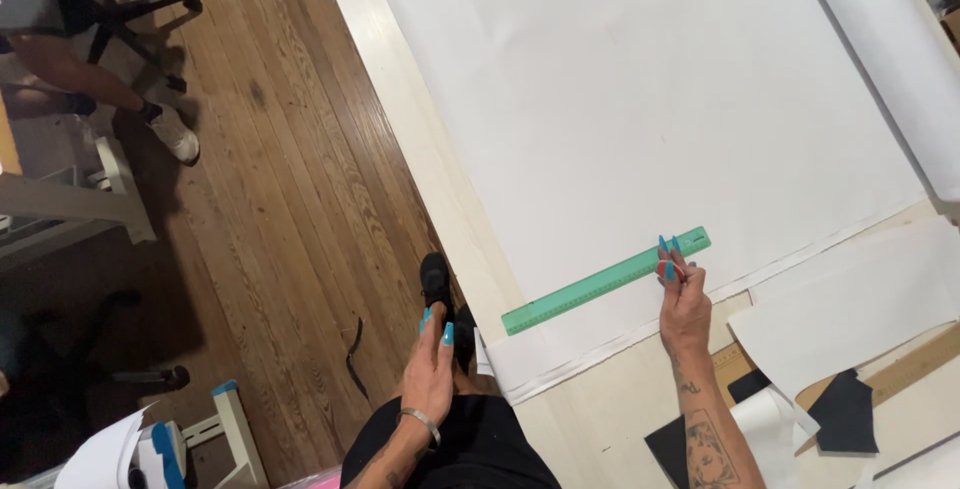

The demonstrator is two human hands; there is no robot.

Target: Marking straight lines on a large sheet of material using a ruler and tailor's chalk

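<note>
A long green ruler lies slanted on a large white sheet of paper near its lower edge. My right hand rests its fingertips on the ruler's right part and seems to pinch a small red thing against it. My left hand hangs off the table's edge above my dark lap, fingers together, holding nothing. Both hands have long blue nails.
The cream table edge runs diagonally beside a wooden floor. More white sheets and black pieces lie at the right. Another person's leg and white shoe sit by a chair at upper left. A black shoe is below the table edge.
</note>
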